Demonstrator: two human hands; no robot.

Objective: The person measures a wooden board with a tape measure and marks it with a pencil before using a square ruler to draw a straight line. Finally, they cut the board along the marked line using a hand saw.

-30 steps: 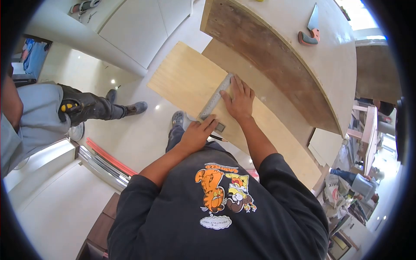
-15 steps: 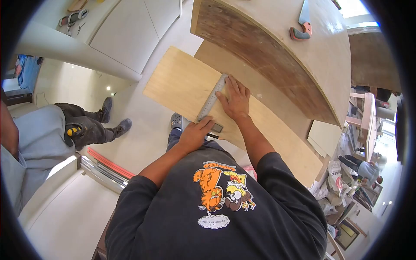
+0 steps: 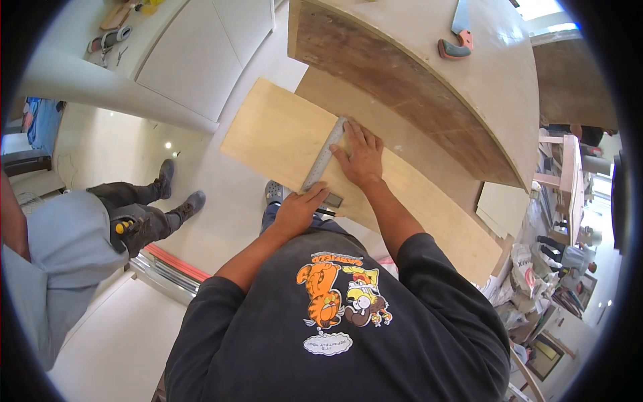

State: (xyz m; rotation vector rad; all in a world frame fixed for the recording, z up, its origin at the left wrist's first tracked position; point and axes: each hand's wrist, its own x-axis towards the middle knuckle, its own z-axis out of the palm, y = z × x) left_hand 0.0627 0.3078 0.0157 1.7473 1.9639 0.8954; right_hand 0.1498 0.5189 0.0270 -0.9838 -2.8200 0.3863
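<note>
A long pale plywood board [image 3: 271, 134] lies diagonally in front of me. Across its width rests a metal try square, its ruled blade [image 3: 323, 155] running from edge to edge. My left hand [image 3: 299, 209] is closed around the near end of the square, by its stock [image 3: 333, 199]. A thin dark stick like a pencil [image 3: 325, 212] pokes out below those fingers; whether they grip it is hidden. At the blade's far end my right hand [image 3: 364, 155] lies flat, fingers stretched out, fingertips touching the blade and the board.
A curved wooden counter [image 3: 415, 74] stands beyond the board, with a handsaw [image 3: 457, 43] on top. To the left is another person [image 3: 74, 234] in grey. White cabinets [image 3: 191, 57] stand at upper left. Sacks and debris [image 3: 526, 275] lie at right.
My hands and the square stay nearly in place on the board. The person on the left has shifted slightly, and the whole view has moved a little.
</note>
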